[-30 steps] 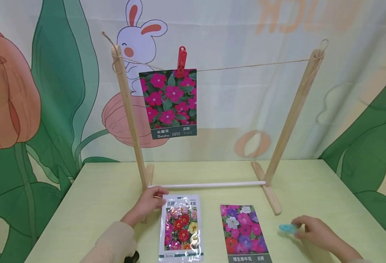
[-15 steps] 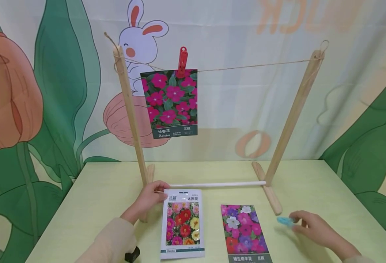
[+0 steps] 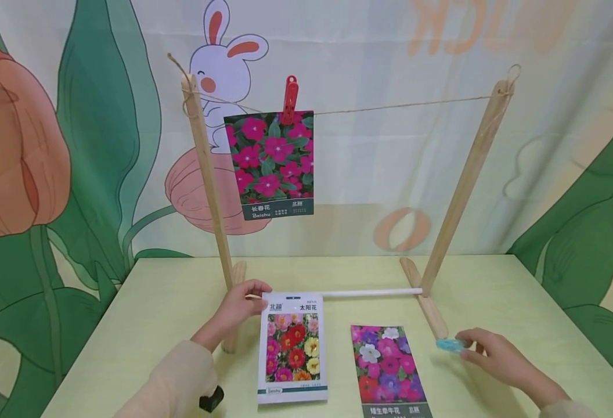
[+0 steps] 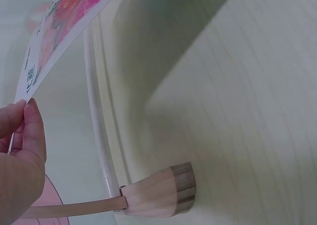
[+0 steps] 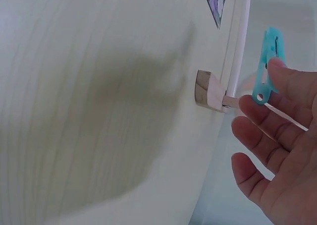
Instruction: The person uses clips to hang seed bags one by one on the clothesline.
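My left hand (image 3: 241, 307) pinches the upper left corner of a white seed packet (image 3: 293, 348) printed with red, pink and yellow flowers. In the left wrist view the packet (image 4: 64, 31) is raised off the table, thumb and fingertip at its corner. A light-blue clothespin (image 3: 450, 345) is pinched between thumb and fingers of my right hand (image 3: 500, 360); the right wrist view shows the clothespin (image 5: 270, 61) above the table. A second packet with pink and purple flowers (image 3: 389, 366) lies between the hands. A red clothespin (image 3: 290, 100) holds a magenta-flower packet (image 3: 272, 165) on a string.
The twine (image 3: 400, 105) runs between two wooden posts, the left post (image 3: 209, 186) and the right post (image 3: 465, 186). A white rod (image 3: 371, 292) joins their wooden feet on the pale table (image 3: 520, 302). A black object (image 3: 211, 399) shows under the left sleeve. A printed curtain (image 3: 359, 52) hangs behind.
The white packet has risen and moved slightly away from me in my left hand, now overlapping the rod. My right hand has moved the blue clothespin a little up and left.
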Demonstrator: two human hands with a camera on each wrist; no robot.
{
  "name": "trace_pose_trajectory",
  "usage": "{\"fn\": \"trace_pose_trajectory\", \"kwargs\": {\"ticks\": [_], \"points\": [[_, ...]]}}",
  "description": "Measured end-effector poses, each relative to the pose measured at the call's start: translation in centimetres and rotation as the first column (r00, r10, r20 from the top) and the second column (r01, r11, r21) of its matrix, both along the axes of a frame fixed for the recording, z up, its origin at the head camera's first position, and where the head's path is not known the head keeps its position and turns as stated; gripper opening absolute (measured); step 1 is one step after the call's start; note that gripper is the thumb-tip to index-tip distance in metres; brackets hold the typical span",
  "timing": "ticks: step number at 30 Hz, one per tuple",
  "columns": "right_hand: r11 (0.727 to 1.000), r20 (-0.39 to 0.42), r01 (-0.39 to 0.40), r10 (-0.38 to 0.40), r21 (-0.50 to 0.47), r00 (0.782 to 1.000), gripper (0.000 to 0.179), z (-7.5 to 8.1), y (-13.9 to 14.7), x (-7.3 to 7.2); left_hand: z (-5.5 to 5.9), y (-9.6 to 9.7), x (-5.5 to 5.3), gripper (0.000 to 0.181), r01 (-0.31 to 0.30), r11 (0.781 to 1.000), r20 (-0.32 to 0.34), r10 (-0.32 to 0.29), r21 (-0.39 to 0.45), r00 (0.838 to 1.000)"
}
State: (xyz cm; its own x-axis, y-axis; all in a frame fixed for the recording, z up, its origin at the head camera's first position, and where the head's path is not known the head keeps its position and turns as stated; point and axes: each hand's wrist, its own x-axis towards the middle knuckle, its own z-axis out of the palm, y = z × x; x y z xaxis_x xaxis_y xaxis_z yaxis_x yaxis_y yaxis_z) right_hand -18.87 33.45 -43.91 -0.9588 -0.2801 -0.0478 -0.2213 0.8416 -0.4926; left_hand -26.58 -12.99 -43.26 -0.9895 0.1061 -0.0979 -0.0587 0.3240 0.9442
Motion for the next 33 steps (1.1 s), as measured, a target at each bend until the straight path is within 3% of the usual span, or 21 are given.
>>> {"fn": "trace_pose_trajectory", "kwargs": {"ticks": [5,11,22,33], "points": [[0.999,0.006,0.038,-0.038,-0.011,0.999,0.035,0.4,-0.4,-0.1,0.9,-0.1,-0.1,0.025,-0.003,1.0,0.004,0.004,-0.008,1.0],[0.997,-0.042,0.063,-0.064,-0.036,0.997,0.031,0.7,-0.6,-0.1,1.5,-0.2,-0.3,0.025,-0.017,1.0,0.0,0.017,0.003,1.0],[0.998,-0.194,0.016,-0.029,-0.067,0.981,0.026,1.1,-0.9,-0.2,2.3,-0.3,-0.5,0.024,-0.028,0.999,-0.005,0.028,0.046,1.0],[0.999,-0.283,-0.008,-0.006,-0.051,0.959,0.027,2.6,-1.3,-0.6,3.4,-0.2,-0.4,0.026,-0.046,0.997,-0.003,0.046,0.06,0.999]]}}
